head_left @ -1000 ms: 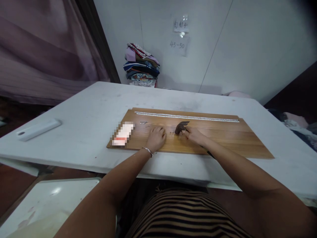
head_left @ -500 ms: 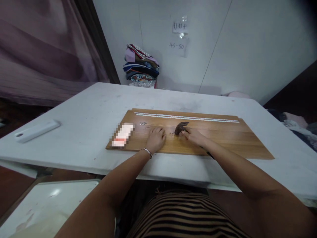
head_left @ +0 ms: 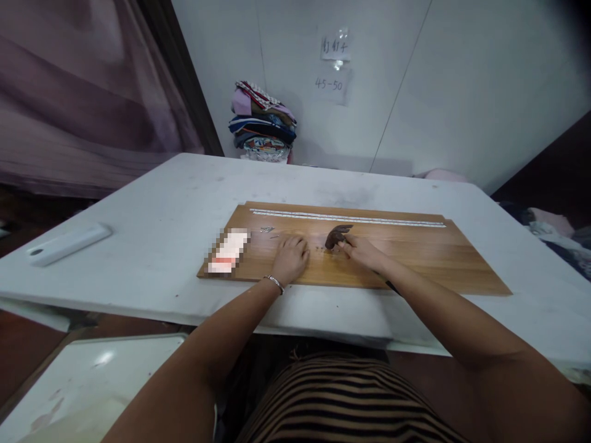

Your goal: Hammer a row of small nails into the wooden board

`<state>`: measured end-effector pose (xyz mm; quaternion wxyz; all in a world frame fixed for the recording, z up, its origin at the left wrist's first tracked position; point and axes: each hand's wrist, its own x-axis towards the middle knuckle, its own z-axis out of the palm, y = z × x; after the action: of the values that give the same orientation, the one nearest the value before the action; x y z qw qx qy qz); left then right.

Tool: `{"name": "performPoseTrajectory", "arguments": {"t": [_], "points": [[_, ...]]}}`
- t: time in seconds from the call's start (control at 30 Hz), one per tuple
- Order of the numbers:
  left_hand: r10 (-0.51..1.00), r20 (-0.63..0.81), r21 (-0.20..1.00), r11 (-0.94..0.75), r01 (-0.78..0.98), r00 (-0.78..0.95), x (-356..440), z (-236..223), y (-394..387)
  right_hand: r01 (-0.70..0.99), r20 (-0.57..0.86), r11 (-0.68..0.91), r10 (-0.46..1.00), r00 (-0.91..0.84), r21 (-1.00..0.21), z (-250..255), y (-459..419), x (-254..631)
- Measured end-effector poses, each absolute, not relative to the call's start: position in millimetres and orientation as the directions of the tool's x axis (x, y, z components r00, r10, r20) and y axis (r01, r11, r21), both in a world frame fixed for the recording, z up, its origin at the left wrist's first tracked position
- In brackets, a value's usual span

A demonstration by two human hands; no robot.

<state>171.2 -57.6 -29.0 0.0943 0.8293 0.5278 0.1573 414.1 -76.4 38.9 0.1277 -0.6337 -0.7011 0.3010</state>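
Note:
A long wooden board point(head_left: 415, 258) lies on the white table point(head_left: 175, 203). My right hand point(head_left: 362, 252) is closed round a dark hammer just below its head point(head_left: 337, 235), which rests on the board. My left hand point(head_left: 290, 258) lies on the board beside it, fingers curled under, with a bracelet on the wrist. What the left fingers hold, if anything, is hidden. A few small nails point(head_left: 268, 230) lie on the board to the left of that hand. A pale strip point(head_left: 351, 218) runs along the board's far edge.
A blurred white and red box point(head_left: 228, 250) sits on the board's left end. A white flat case point(head_left: 67, 242) lies at the table's left edge. Folded clothes point(head_left: 263, 122) are stacked against the wall behind. A white tray point(head_left: 87, 381) stands below left.

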Motion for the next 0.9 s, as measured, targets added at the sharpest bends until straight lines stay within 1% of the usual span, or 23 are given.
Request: {"name": "performPoseTrajectory", "arguments": {"t": [0.2, 0.47, 0.9], "points": [[0.901, 0.175, 0.332, -0.434, 0.838, 0.397, 170.7, -29.4, -57.2, 0.814, -0.222, -0.001, 0.962, -0.157, -0.581, 41.7, -79.1, 411.4], [0.904, 0.165, 0.328, -0.426, 0.843, 0.393, 170.4, -30.8, -56.5, 0.819, -0.169, 0.034, 0.973, -0.159, -0.572, 31.8, -73.0, 418.0], [0.908, 0.161, 0.320, -0.419, 0.849, 0.388, 171.2, -29.9, -56.6, 0.817, -0.204, 0.014, 0.966, -0.161, -0.576, 35.4, -76.1, 414.1]]}}
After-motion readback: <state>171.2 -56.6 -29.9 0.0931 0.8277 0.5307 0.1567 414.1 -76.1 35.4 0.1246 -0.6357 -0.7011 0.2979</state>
